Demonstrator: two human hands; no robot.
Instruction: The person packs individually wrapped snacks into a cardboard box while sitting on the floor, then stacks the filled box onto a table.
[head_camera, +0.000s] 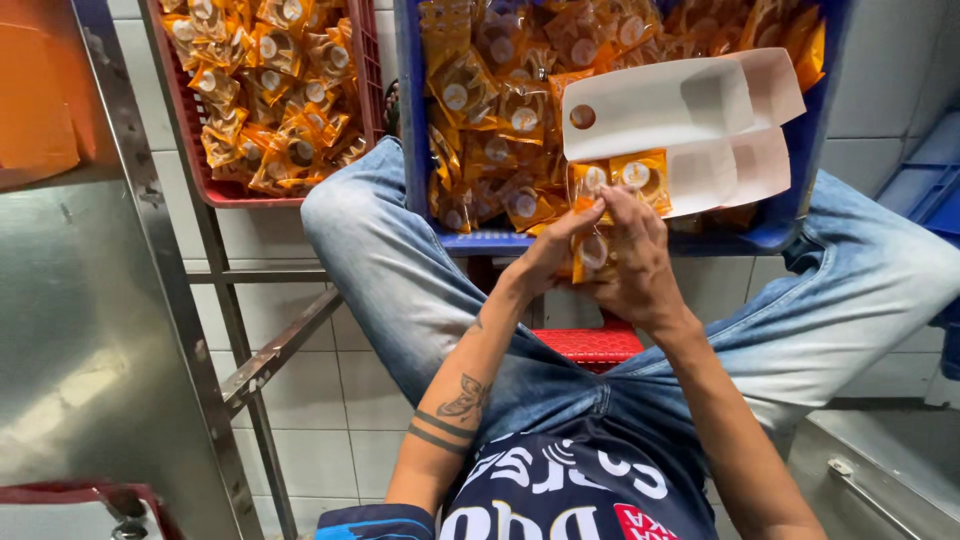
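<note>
Holding orange snack packets (640, 175) at the open end of a white carton (665, 105), the left hand (548, 255) and right hand (632, 262) both close their grip, just above a blue crate (415, 120).

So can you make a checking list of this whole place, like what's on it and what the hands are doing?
Surface: no table; a blue crate rests across the seated person's knees.
Job's things: an open white carton lies on the orange packets that fill the crate; two packets sit at its near end.
Clutter: a red crate of the same packets on the metal rack.
Grippers: left hand and right hand meet at the carton's near end, fingers pinching a packet.
Cables: nothing seen.
Surroundings: white tiled floor, red stool, steel surfaces at both sides.
</note>
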